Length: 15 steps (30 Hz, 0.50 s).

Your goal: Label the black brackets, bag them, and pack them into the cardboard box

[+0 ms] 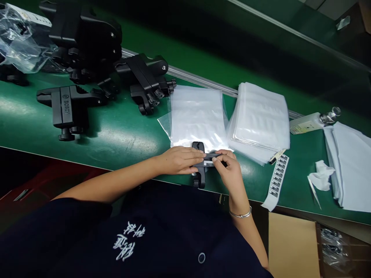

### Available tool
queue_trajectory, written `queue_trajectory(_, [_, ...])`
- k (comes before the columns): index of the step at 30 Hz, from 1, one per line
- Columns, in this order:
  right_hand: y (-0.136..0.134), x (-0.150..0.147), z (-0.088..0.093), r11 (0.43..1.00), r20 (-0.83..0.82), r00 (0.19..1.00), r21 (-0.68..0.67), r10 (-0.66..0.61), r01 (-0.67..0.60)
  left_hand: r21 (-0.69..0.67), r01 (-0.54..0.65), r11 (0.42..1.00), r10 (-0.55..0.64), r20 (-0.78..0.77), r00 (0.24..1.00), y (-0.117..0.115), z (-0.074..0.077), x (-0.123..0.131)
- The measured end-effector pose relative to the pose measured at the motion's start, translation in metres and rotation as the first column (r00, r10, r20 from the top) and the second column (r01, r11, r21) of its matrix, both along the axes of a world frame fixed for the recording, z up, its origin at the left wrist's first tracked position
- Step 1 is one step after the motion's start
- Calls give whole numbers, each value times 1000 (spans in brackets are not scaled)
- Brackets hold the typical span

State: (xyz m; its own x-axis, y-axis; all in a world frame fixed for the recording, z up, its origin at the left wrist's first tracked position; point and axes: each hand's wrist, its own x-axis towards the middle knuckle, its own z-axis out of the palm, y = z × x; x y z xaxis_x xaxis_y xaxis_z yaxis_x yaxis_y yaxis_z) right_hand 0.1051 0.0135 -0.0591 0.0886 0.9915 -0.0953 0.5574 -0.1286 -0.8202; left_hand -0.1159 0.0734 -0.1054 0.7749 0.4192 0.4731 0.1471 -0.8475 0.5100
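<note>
A black plastic clamp (199,174) lies at the front edge of the green table, with a small white and grey label (208,163) on its bar. From the left, my left hand (181,160) lies over the clamp's body, fingers stretched together across it and thumb lower, holding it steady. My right hand (228,168) is closed at the other end of the bar, thumb beside the label and fingers along the far side. Whether the right fingertips also hold a label edge is hidden. Beyond the hands lie clear plastic bags (198,112).
Several black clamps, one marked BOSCH (65,106), stand at the left near a wrapped one (26,42). To the right are a bag stack (261,116), a label strip (278,177), a bottle (307,123), crumpled paper (321,175), and white cloth or sheets (352,166).
</note>
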Motion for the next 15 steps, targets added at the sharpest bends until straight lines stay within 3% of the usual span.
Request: queue_trajectory(15, [1,0,1,1000,-12,1000,-16,1,-1,89,-13,996,17,-46,999,0,0,1])
